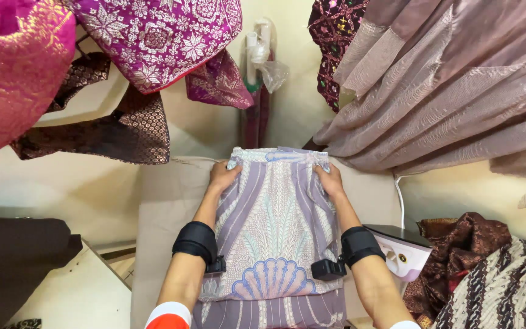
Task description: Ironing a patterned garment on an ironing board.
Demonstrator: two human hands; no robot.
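A lilac batik cloth (273,225) patterned with white fronds and a blue scalloped fan lies lengthwise on a beige padded ironing board (165,207), its far edge held between both hands. The left hand (223,175) closes on the cloth's far left corner and the right hand (330,179) closes on the far right corner, fingers curled over the edge, so the cloth stretches between the two grips and runs back toward the person. A white iron (402,251) sits just beside the right forearm, with brown patterned fabrics (482,268) heaped beyond it
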